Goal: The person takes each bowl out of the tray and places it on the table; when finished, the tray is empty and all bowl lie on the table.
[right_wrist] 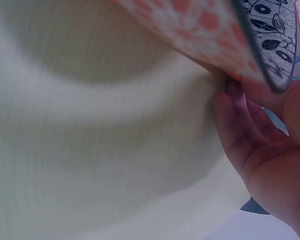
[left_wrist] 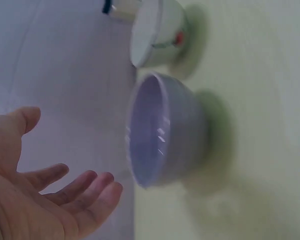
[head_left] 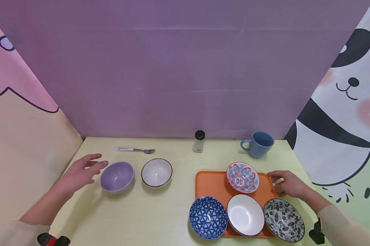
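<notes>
My left hand (head_left: pixel 80 172) hovers at the left side of a purple bowl (head_left: pixel 117 177), its fingers spread and holding nothing. In the left wrist view, the palm and loosely bent fingers stand apart from that bowl's rim. My right hand (head_left: pixel 287 184) is at the right edge of an orange tray (head_left: pixel 211 184), thumb and fingers pinching that edge. On the tray are a red-and-blue patterned bowl (head_left: pixel 242 177), a white bowl (head_left: pixel 245 215), a blue triangle-patterned bowl (head_left: pixel 208 218) and a black-and-white leaf-patterned bowl (head_left: pixel 284 220). The last one hides part of the right hand in the right wrist view.
A white bowl with a dark rim (head_left: pixel 156 173) stands beside the purple one. Behind them lies a fork (head_left: pixel 136 149). A black-capped shaker (head_left: pixel 199 141) and a blue mug (head_left: pixel 258 145) stand near the back edge, before a purple backdrop (head_left: pixel 185 68).
</notes>
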Tool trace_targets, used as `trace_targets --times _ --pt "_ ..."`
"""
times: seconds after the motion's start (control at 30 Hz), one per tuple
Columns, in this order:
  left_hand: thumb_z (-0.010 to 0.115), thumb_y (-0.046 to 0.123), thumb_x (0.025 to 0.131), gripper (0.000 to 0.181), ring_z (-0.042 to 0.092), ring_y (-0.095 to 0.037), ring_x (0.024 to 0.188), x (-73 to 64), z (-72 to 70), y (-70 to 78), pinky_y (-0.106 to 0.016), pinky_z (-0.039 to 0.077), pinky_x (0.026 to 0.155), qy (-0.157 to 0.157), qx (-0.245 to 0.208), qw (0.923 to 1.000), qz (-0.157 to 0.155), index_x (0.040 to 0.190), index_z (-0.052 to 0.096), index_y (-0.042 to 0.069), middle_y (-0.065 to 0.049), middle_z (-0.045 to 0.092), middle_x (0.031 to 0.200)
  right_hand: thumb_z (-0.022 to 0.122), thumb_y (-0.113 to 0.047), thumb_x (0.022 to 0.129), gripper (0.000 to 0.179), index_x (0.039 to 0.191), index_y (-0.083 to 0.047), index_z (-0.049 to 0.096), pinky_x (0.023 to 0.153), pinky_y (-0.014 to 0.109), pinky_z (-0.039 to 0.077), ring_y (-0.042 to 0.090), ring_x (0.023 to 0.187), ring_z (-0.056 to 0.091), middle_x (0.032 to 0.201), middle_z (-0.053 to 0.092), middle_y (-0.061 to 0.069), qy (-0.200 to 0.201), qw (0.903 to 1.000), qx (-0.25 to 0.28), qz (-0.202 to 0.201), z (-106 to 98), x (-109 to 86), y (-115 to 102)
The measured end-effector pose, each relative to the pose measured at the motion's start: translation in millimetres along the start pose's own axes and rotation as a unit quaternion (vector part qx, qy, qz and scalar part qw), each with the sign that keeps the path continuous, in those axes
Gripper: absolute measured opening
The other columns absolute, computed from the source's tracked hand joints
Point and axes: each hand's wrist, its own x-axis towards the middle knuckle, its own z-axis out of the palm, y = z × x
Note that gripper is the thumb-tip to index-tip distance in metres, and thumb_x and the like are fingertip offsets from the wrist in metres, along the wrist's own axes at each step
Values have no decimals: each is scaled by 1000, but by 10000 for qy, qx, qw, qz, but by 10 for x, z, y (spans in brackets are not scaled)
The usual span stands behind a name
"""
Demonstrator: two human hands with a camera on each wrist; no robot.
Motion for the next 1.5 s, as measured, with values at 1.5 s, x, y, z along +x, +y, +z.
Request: trace_targets --times 1.5 --pt "76 25 93 69 68 -39 111 992 2524 1556 -50 61 93 -2411 -1746 9529 577 154 46 13 -15 65 124 66 8 88 56 143 3 53 72 42 66 25 84 68 123 57 22 86 9993 339 116 26 17 53"
